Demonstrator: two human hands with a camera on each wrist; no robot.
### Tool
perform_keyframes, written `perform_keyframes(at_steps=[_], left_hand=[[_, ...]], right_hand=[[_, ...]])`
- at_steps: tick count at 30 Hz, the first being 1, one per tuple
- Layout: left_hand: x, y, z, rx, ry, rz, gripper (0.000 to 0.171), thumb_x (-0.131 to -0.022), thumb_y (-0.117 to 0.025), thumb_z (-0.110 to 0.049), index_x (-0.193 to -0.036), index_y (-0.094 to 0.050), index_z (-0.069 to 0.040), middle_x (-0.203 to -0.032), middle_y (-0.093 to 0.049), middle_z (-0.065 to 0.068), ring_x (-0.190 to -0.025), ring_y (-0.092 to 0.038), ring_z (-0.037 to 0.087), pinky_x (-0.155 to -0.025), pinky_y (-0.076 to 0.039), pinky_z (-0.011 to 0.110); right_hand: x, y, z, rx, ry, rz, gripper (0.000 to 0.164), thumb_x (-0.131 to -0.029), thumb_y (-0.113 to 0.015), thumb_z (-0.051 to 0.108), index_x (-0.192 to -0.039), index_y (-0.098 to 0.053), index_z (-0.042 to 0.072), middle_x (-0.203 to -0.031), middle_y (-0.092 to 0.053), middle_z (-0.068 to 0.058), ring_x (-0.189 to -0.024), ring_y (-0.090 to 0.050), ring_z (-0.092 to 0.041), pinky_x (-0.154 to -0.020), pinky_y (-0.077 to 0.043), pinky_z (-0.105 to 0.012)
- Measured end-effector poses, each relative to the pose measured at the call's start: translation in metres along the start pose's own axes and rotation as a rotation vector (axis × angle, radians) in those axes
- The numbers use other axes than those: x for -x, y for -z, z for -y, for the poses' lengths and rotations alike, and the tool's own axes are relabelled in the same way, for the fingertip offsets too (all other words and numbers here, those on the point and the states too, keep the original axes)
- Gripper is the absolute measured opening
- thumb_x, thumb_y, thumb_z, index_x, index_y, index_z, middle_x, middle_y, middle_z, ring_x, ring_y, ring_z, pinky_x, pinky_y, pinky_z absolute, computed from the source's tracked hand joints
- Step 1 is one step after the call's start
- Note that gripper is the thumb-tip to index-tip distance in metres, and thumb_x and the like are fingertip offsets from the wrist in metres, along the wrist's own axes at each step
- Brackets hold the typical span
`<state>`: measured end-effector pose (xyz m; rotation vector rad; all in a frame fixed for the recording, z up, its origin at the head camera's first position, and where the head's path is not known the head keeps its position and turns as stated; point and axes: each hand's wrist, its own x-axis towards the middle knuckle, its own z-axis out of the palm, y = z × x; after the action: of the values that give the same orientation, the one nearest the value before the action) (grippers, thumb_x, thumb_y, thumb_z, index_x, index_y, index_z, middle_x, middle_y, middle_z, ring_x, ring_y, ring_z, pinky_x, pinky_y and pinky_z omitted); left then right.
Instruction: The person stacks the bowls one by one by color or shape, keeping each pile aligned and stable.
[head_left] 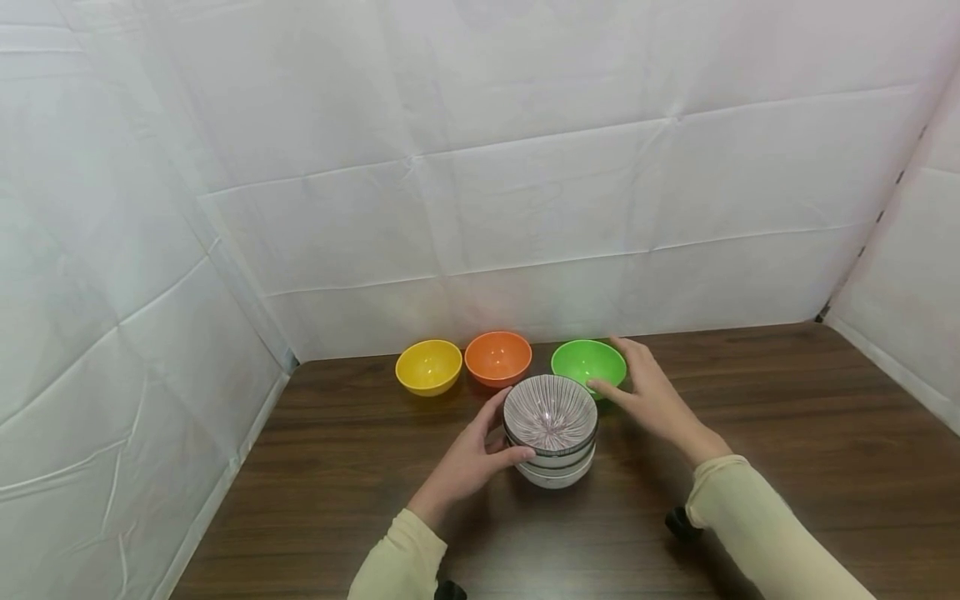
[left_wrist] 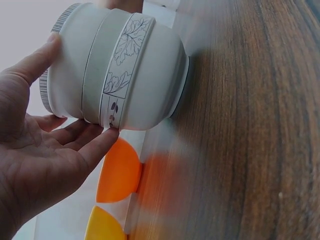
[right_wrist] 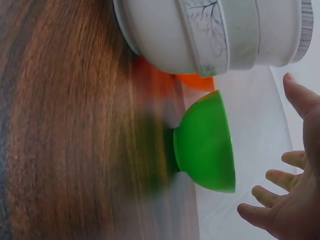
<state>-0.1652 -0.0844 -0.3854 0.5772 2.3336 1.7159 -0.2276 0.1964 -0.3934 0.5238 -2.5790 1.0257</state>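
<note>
A stack of several bowls stands on the table, its top bowl lined with dark radiating stripes. In the left wrist view the stack's side shows white and pale green bands and a leaf pattern. My left hand holds the stack from the left, thumb at the top rim and fingers along the side. My right hand is spread at the right side of a green bowl, just behind the stack. In the right wrist view that hand's fingers are apart from the green bowl's rim.
An orange bowl and a yellow bowl sit left of the green one, near the table's back edge. White sheeting hangs behind and at both sides of the dark wooden table.
</note>
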Motion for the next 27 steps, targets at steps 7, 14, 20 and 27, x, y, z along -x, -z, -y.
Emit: perform_keyframes(at_steps=[7, 14, 20, 27], left_hand=[[-0.005, 0.0, 0.01, -0.009, -0.009, 0.0, 0.086, -0.082, -0.074, -0.03, -0.151, -0.025, -0.017, -0.156, -0.029, 0.009, -0.135, -0.036, 0.034, -0.108, -0.038, 0.053], [0.001, 0.0, -0.004, 0.001, -0.009, 0.003, 0.084, -0.083, -0.074, -0.023, -0.151, -0.025, -0.014, -0.155, -0.029, 0.013, -0.135, -0.035, 0.036, -0.108, -0.037, 0.054], [0.009, 0.002, -0.026, 0.017, 0.003, 0.009, 0.081, -0.084, -0.072, -0.014, -0.15, -0.025, -0.007, -0.155, -0.028, 0.019, -0.135, -0.034, 0.04, -0.109, -0.035, 0.056], [0.009, 0.002, -0.025, 0.02, -0.004, 0.012, 0.08, -0.085, -0.072, -0.013, -0.15, -0.025, -0.008, -0.154, -0.028, 0.02, -0.134, -0.035, 0.041, -0.109, -0.035, 0.057]], right_hand=[[-0.003, -0.006, -0.008, 0.026, -0.019, 0.004, 0.083, -0.085, -0.07, 0.035, -0.141, -0.031, -0.012, -0.14, -0.034, -0.035, -0.13, -0.031, -0.046, -0.105, -0.032, -0.068], [-0.006, -0.011, -0.014, 0.048, -0.059, 0.016, 0.086, -0.083, -0.072, 0.035, -0.141, -0.029, -0.012, -0.142, -0.029, -0.036, -0.13, -0.03, -0.048, -0.106, -0.032, -0.068], [-0.008, -0.014, -0.018, 0.054, -0.088, 0.027, 0.089, -0.082, -0.073, 0.035, -0.142, -0.027, -0.012, -0.145, -0.024, -0.037, -0.131, -0.027, -0.051, -0.106, -0.031, -0.069], [-0.01, -0.016, -0.02, 0.059, -0.106, 0.033, 0.09, -0.081, -0.073, 0.036, -0.142, -0.026, -0.012, -0.147, -0.021, -0.037, -0.132, -0.024, -0.051, -0.106, -0.03, -0.069]])
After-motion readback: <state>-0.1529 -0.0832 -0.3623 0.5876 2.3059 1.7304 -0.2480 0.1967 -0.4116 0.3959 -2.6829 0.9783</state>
